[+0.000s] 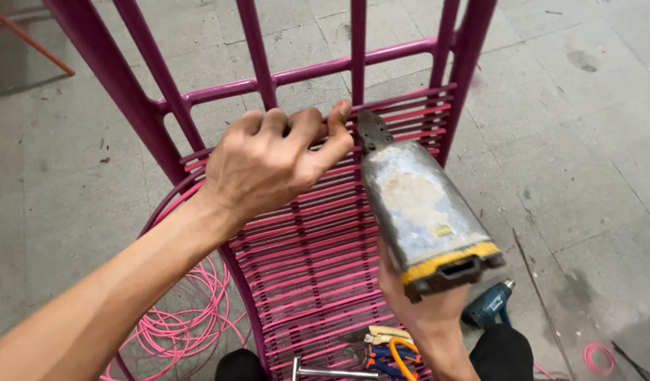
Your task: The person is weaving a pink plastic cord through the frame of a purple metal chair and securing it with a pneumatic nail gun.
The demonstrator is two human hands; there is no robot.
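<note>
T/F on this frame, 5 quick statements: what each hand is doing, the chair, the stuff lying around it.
1. The left hand pinches a pink cord at the back of the chair frame. True.
2. The right hand is empty. False: it holds a worn grey tool with a yellow band, tip pointed at the cords.
3. The chair frame is blue. False: it is magenta metal.
4. A coil of pink cord lies on the floor beside the chair. True.
5. The woven seat has nothing on it. False: pliers and a metal T-shaped tool lie at its near edge.
</note>
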